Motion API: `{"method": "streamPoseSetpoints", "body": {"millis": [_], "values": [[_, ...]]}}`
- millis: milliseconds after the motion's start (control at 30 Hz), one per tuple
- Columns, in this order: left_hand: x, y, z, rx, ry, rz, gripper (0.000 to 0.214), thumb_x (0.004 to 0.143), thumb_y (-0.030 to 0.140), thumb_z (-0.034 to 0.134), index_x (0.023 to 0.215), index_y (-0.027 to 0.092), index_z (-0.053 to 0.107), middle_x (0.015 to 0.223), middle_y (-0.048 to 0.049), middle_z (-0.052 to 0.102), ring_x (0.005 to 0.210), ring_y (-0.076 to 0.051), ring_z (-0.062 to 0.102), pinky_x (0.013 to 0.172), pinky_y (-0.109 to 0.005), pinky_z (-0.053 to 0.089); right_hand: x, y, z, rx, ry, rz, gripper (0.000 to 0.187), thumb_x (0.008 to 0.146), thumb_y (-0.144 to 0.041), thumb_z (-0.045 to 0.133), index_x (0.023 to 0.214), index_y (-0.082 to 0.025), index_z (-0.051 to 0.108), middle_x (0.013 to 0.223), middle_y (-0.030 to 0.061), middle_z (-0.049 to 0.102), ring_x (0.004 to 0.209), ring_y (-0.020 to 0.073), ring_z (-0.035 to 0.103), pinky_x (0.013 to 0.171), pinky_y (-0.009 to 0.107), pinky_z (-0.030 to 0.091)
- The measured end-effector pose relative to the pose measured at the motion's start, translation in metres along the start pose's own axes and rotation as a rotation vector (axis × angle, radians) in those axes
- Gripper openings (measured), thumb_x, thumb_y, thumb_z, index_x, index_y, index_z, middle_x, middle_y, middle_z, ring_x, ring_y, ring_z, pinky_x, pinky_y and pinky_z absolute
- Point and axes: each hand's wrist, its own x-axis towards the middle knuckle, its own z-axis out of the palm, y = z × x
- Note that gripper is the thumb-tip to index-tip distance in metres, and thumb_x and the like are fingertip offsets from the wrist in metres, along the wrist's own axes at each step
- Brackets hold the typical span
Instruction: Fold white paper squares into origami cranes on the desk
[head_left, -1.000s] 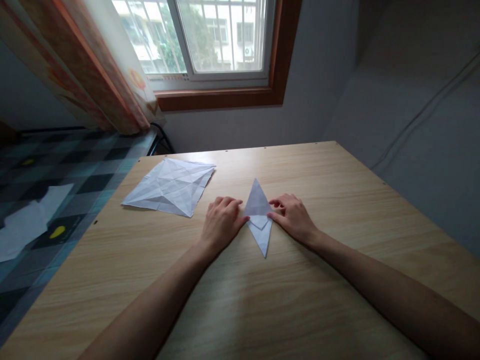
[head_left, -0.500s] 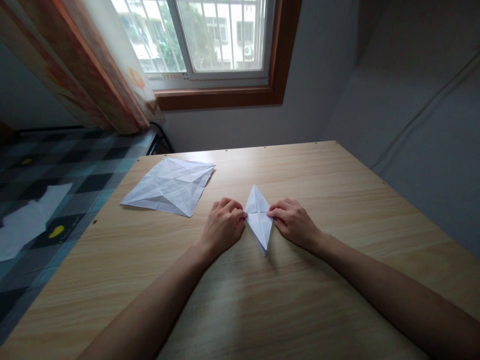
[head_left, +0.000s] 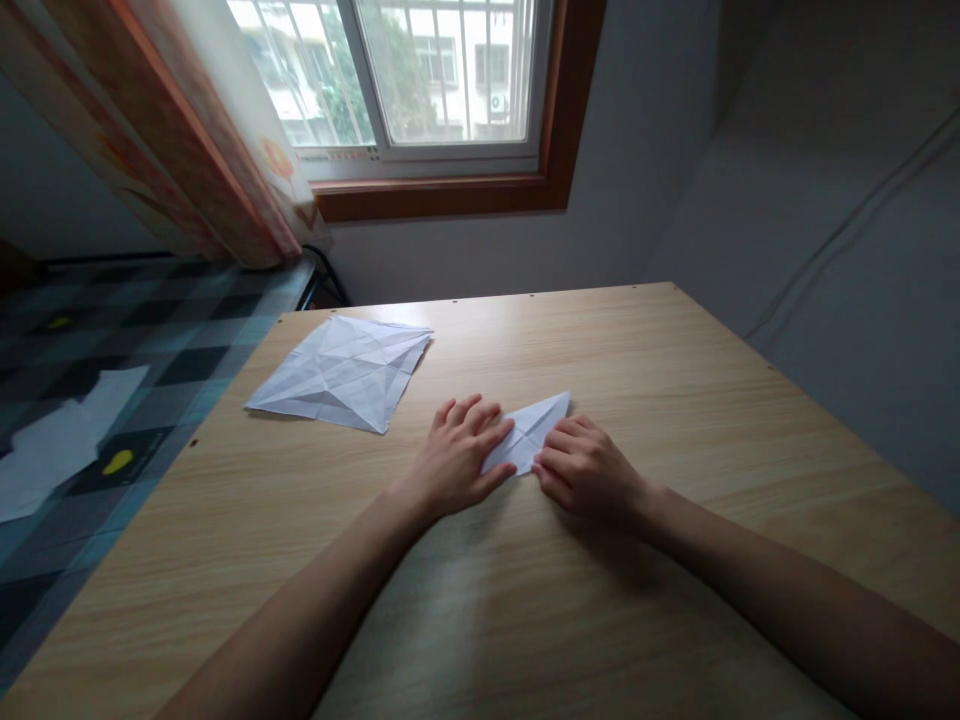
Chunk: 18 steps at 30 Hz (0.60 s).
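You are steadying the folded paper (head_left: 529, 428) on the surface (head_left: 645, 350), left hand (head_left: 456, 460) spread over its left end, right hand (head_left: 589, 466) curled at its right edge, pinch indiscernible, and should be keeping its layers aligned under even pressure.

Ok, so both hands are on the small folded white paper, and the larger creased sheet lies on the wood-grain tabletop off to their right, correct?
Not quite: the larger creased sheet lies off to their left, as the head view shows. The rest holds: it is on the wood-grain tabletop, and the left hand and right hand are both on the small folded white paper.
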Motion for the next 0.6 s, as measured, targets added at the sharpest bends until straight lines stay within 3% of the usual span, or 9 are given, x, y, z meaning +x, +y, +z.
{"method": "streamPoseSetpoints", "body": {"millis": [67, 133, 233, 333, 433, 533, 600], "values": [[-0.001, -0.002, 0.001, 0.017, -0.043, 0.012, 0.053, 0.090, 0.052, 0.051, 0.137, 0.028, 0.054, 0.147, -0.0111, 0.046, 0.139, -0.038, 0.030, 0.111, -0.060, 0.021, -0.001, 0.005, 0.004, 0.099, 0.062, 0.019, 0.019, 0.089, -0.018, 0.054, 0.074, -0.016, 0.066, 0.081, 0.0080, 0.068, 0.080, 0.0215, 0.058, 0.078, 0.037, 0.045], [-0.001, -0.003, 0.003, 0.023, -0.062, 0.020, 0.053, 0.091, 0.054, 0.049, 0.139, 0.032, 0.051, 0.150, -0.0100, 0.043, 0.141, -0.039, 0.028, 0.111, -0.062, 0.020, -0.003, 0.012, 0.007, 0.179, 0.078, 0.025, 0.016, 0.089, -0.017, 0.053, 0.095, -0.014, 0.068, 0.105, 0.0118, 0.070, 0.099, 0.0242, 0.060, 0.089, 0.040, 0.047], [-0.002, -0.007, 0.006, 0.039, -0.022, 0.019, 0.056, 0.087, 0.058, 0.054, 0.137, 0.033, 0.053, 0.148, -0.0112, 0.044, 0.140, -0.039, 0.029, 0.111, -0.063, 0.021, -0.005, 0.021, 0.008, 0.260, -0.011, 0.007, 0.031, 0.089, -0.015, 0.051, 0.118, -0.013, 0.062, 0.125, 0.0140, 0.065, 0.118, 0.0253, 0.057, 0.102, 0.043, 0.046], [-0.002, -0.013, 0.007, 0.079, 0.103, 0.005, 0.057, 0.082, 0.059, 0.061, 0.129, 0.025, 0.061, 0.144, -0.0155, 0.047, 0.138, -0.040, 0.033, 0.111, -0.063, 0.021, -0.008, 0.026, 0.005, 0.313, -0.111, 0.003, 0.038, 0.087, -0.016, 0.054, 0.124, -0.014, 0.060, 0.129, 0.0139, 0.064, 0.123, 0.0255, 0.056, 0.106, 0.044, 0.044], [-0.003, -0.017, 0.004, 0.104, 0.259, 0.020, 0.046, 0.086, 0.049, 0.061, 0.123, 0.021, 0.063, 0.140, -0.0162, 0.051, 0.136, -0.037, 0.037, 0.111, -0.059, 0.025, -0.009, 0.026, 0.002, 0.300, -0.146, -0.003, 0.043, 0.085, -0.021, 0.057, 0.128, -0.015, 0.059, 0.133, 0.0147, 0.061, 0.125, 0.0281, 0.055, 0.106, 0.049, 0.043], [-0.003, -0.012, 0.000, 0.064, 0.336, 0.133, 0.030, 0.091, 0.037, 0.057, 0.115, 0.020, 0.064, 0.127, -0.0131, 0.061, 0.124, -0.030, 0.049, 0.103, -0.047, 0.037, -0.007, 0.021, 0.001, 0.235, -0.118, 0.002, 0.038, 0.088, -0.023, 0.057, 0.125, -0.015, 0.062, 0.128, 0.0157, 0.064, 0.119, 0.0291, 0.058, 0.101, 0.049, 0.047], [-0.003, -0.005, -0.002, 0.044, 0.323, 0.233, 0.026, 0.091, 0.038, 0.057, 0.106, 0.019, 0.066, 0.112, -0.0105, 0.067, 0.107, -0.025, 0.057, 0.091, -0.040, 0.043, -0.005, 0.016, 0.003, 0.180, -0.095, 0.010, 0.032, 0.090, -0.023, 0.056, 0.120, -0.014, 0.064, 0.121, 0.0153, 0.067, 0.111, 0.0287, 0.060, 0.095, 0.047, 0.049]]}}
